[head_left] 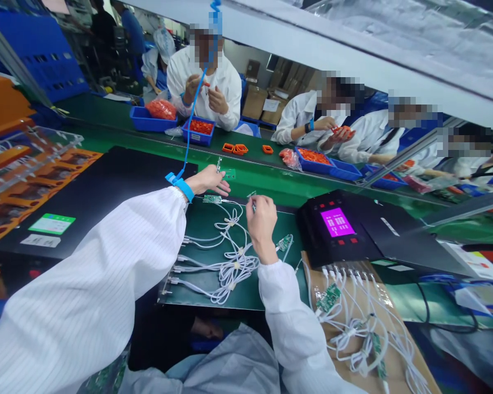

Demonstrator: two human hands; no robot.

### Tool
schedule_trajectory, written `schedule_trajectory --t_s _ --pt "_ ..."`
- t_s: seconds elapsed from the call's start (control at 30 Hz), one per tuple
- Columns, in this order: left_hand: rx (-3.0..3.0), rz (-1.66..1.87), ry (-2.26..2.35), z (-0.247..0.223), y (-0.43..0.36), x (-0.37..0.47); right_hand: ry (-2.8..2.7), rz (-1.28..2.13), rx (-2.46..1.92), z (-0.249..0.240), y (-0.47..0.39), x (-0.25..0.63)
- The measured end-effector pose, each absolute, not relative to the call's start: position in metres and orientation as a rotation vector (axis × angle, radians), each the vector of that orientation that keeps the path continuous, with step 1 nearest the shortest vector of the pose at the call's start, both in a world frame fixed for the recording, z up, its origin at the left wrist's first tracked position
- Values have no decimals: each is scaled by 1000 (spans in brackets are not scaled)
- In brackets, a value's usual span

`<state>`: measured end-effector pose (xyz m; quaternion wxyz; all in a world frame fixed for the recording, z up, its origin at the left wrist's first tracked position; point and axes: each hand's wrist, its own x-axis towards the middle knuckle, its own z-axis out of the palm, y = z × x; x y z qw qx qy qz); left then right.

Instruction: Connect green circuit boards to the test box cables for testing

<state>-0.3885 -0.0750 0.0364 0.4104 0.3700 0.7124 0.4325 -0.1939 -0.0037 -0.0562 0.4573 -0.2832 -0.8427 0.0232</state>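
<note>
My left hand [210, 179], with a blue wrist strap [181, 185], reaches over the far edge of the green mat [205, 279]. Its fingers are stretched out beside a small green circuit board [229, 174]. A thin metallic piece [218, 164] stands up at its thumb side. My right hand [262, 219] has its fingers pinched together around a small circuit board [251, 195], mostly hidden by the fingers. Between the hands lies another green board [212, 199] joined to a white cable. Coiled white cables [234, 268] spread over the mat, and one more board [285, 242] lies right of my right hand.
A black device with a lit purple screen [337, 222] stands at right, above cardboard [378, 328] with cables and boards. A black box [119, 180] is at left. Across the green belt [164, 143], people in white coats handle orange parts near blue bins [198, 131].
</note>
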Motion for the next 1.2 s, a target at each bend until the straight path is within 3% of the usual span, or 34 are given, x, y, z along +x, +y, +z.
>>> schedule_trajectory --t_s 0.2,0.4,0.6,0.9,1.2 --pt "875 1148 1765 40 -78 -384 -2526 33 -1059 -45 22 -242" --pt "774 1286 1780 40 -78 -383 -2764 84 -961 -57 10 -259" --pt "775 1333 1735 37 -76 -384 -2801 179 -918 -63 5 -220" --pt "790 1332 1568 41 -81 -379 -2815 571 -892 -67 0 -177" --pt "915 1235 1327 34 -81 -384 -1844 1484 -790 -67 -5 -125"
